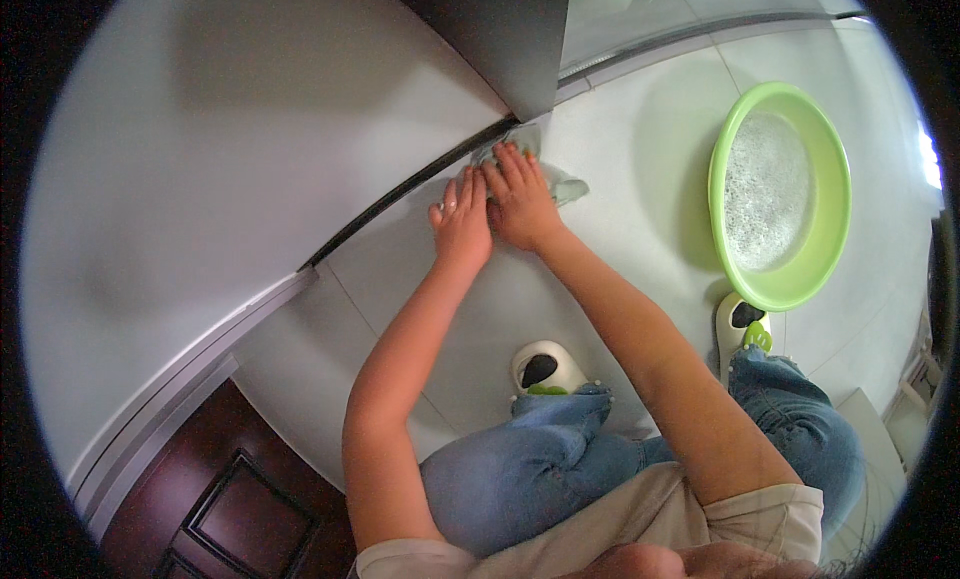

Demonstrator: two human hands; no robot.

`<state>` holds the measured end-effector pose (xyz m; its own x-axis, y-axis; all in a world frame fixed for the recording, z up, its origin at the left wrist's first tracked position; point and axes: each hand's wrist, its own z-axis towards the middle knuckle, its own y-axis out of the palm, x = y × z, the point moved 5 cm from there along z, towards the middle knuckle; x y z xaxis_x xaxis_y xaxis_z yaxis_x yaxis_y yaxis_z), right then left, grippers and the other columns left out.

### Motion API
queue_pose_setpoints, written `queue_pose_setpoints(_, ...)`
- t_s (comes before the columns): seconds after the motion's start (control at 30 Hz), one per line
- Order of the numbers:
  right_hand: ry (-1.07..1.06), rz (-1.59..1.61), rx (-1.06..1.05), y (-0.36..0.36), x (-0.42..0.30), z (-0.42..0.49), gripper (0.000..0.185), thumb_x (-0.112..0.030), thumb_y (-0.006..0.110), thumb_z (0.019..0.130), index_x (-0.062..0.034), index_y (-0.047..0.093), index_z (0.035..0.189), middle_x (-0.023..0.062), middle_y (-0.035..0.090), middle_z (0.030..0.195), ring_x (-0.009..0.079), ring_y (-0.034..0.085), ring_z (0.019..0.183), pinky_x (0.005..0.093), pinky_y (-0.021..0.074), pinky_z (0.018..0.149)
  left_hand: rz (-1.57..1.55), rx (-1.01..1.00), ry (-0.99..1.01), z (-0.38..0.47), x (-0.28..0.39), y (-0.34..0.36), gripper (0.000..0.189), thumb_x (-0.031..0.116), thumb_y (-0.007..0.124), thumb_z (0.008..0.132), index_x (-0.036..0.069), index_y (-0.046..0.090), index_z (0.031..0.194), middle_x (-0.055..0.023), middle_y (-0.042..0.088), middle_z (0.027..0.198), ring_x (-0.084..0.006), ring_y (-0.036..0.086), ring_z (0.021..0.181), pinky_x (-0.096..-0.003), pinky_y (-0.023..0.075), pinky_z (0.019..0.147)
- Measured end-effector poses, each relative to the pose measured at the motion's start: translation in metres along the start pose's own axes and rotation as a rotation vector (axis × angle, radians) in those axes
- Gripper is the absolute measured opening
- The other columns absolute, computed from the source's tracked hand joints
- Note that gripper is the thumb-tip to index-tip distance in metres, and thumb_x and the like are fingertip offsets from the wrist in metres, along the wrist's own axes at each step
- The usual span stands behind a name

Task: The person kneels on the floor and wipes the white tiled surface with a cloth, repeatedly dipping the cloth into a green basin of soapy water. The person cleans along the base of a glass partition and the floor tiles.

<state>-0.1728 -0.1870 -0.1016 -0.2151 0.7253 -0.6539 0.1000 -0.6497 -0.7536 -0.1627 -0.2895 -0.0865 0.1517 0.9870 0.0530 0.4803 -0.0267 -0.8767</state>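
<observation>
Both of my hands reach down to the floor beside a dark baseboard strip (405,192). My right hand (521,196) lies flat on a damp-looking grey-green cloth (571,191), pressing it to the tiles near the corner of a dark panel (517,53). Part of the cloth spreads out past the fingers on the right; the rest is hidden under the hand. My left hand (463,215), with a ring on one finger, is right beside it, fingers apart and fingertips near the cloth's left edge. Whether they touch the cloth is hard to tell.
A light green plastic basin (829,234) of foamy water (765,196) stands on the tiled floor (615,143) at right, close to my cream clog (731,327). A white wall (225,166) rises at left. A dark red panelled door (247,496) is at lower left.
</observation>
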Motion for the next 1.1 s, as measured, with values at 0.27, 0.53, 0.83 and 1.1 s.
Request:
queue_pose_setpoints(0.27, -0.258, -0.008, -0.242, 0.006, -0.012, -0.041, 0.051, -0.019, 0.06, 0.078, -0.013, 0.051, 0.128, 0.0079, 0.037, 0.144, 0.024, 0.032, 0.135, 0.0441, 0.0185, 0.113, -0.156, -0.036, -0.068, -0.07, -0.01, 0.037, 0.08, -0.002, 0.057, 0.073, 0.009, 0.022, 0.144, -0.0144, 0.017, 0.151, -0.0345, 0.024, 0.136, -0.0574, 0.022, 0.103)
queue_pose_setpoints(0.53, 0.071, -0.221, 0.014, -0.096, 0.105, -0.032, 0.056, -0.023, 0.069, 0.076, -0.0176, 0.051, 0.13, 0.0068, 0.037, 0.144, 0.0266, 0.035, 0.133, 0.0522, 0.0208, 0.109, -0.564, 0.218, -0.186, -0.067, -0.003, 0.024, 0.067, 0.006, 0.055, 0.075, 0.01, 0.034, 0.138, -0.0175, 0.012, 0.148, -0.0382, 0.029, 0.13, -0.0531, 0.0267, 0.103)
queue_pose_setpoints(0.83, 0.399, -0.158, 0.215, -0.071, 0.077, -0.121, 0.059, -0.019, 0.058, 0.084, -0.0049, 0.038, 0.137, 0.0213, 0.026, 0.147, 0.041, 0.023, 0.136, 0.0513, 0.0163, 0.111, -0.829, 0.404, -0.391, -0.092, -0.049, 0.039, 0.055, -0.001, 0.05, 0.076, 0.01, 0.044, 0.13, -0.02, 0.014, 0.144, -0.0368, 0.032, 0.127, -0.0463, 0.0309, 0.103)
queue_pose_setpoints(1.1, 0.062, 0.047, -0.192, 0.009, -0.029, -0.107, 0.062, -0.018, 0.066, 0.077, -0.0123, 0.042, 0.135, 0.0138, 0.028, 0.148, 0.0319, 0.025, 0.137, 0.0485, 0.0209, 0.111, -0.788, 0.521, -0.362, -0.109, -0.06, 0.025, 0.054, -0.002, 0.05, 0.076, 0.01, 0.046, 0.128, -0.0205, 0.016, 0.143, -0.0354, 0.032, 0.125, -0.045, 0.0293, 0.104)
